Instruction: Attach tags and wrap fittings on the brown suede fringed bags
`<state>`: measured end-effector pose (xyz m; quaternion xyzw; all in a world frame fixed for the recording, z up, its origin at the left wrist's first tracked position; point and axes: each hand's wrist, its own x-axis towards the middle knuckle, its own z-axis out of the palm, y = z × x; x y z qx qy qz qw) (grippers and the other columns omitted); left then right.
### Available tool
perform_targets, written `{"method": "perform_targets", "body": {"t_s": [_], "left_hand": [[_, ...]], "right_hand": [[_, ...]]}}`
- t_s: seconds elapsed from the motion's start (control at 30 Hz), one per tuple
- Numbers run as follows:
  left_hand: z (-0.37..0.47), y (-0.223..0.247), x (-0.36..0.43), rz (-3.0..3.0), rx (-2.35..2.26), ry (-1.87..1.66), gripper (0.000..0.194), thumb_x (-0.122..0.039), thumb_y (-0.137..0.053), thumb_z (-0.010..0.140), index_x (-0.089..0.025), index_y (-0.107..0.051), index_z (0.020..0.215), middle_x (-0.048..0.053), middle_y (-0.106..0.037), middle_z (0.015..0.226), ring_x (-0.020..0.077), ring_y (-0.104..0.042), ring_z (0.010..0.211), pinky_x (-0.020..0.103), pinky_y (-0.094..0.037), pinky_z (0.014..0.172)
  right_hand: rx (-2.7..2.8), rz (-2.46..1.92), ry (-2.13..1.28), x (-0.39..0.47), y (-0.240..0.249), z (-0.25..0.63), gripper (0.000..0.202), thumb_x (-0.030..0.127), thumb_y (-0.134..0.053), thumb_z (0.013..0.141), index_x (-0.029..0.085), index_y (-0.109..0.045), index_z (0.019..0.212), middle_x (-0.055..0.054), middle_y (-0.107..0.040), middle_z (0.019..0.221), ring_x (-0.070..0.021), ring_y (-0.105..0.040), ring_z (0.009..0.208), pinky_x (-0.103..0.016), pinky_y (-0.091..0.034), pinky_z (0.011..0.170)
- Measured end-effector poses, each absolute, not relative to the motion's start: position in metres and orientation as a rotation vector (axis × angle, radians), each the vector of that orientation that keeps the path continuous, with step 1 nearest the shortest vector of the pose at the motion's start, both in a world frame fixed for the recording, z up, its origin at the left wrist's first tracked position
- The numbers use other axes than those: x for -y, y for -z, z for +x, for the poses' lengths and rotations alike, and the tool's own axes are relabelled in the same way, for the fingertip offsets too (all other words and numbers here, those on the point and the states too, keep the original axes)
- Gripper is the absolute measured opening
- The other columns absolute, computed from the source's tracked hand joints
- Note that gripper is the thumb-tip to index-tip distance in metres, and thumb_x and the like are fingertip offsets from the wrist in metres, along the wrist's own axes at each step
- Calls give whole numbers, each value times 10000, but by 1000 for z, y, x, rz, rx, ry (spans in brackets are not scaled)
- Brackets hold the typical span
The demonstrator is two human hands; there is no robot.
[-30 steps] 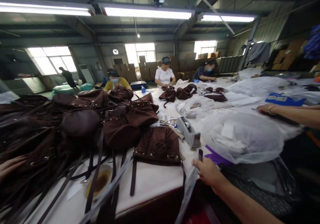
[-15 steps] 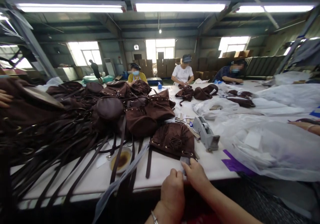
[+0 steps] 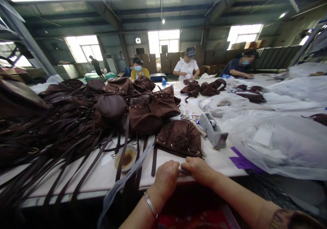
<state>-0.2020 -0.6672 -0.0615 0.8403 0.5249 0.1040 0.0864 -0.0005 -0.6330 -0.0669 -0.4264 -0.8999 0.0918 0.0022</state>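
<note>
My left hand [image 3: 167,176], with a silver bangle on its wrist, and my right hand [image 3: 200,170] are closed near each other at the table's front edge. Between their fingers shows a small pale piece of translucent plastic [image 3: 183,169], mostly hidden by the grip. Just beyond lies a dark brown fringed drawstring bag [image 3: 180,140] with metal eyelets along its near edge. A long clear plastic strip [image 3: 127,179] hangs over the table edge left of my left hand.
Brown bags [image 3: 112,108] with trailing straps are heaped on the left. A bowl of brown liquid [image 3: 125,159] stands among the straps. To the right are a grey tape dispenser [image 3: 213,132], purple tape [image 3: 245,161] and clear plastic bags [image 3: 278,144]. Several people work beyond.
My hands have risen slightly and turned inward, still gripping the plastic piece, which now shows less. The other hands at the left and right edges have left view. The camera has tilted slightly down.
</note>
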Motion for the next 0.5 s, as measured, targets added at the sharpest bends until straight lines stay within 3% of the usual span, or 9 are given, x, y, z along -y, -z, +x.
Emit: {"method": "perform_targets", "body": {"t_s": [0.13, 0.3, 0.5], "left_hand": [[-205, 68, 658, 2539, -1396, -366, 152, -240, -547, 953, -257, -698, 949, 5, -651, 874, 155, -578, 773, 267, -388, 659], [-203, 75, 648, 2631, -1231, -346, 206, -283, -539, 959, -227, -719, 874, 16, -659, 854, 183, -571, 849, 282, -398, 728], [-200, 73, 640, 2514, -1198, -456, 213, -220, -519, 936, -195, -667, 1087, 39, -690, 1018, 191, -597, 942, 285, -432, 838]], "right_hand": [[2929, -1165, -301, 623, 67, 5, 210, 168, -537, 890, 220, -721, 979, -60, -655, 874, -186, -628, 789, -263, -390, 648], [2928, -1037, -400, 616, 67, 3, 208, 111, -524, 865, 168, -689, 978, -80, -683, 906, -204, -650, 836, -280, -439, 717], [2679, -1172, -585, 617, 70, -3, 322, 136, -496, 891, 148, -558, 1207, -112, -745, 1008, -244, -701, 922, -298, -462, 752]]}}
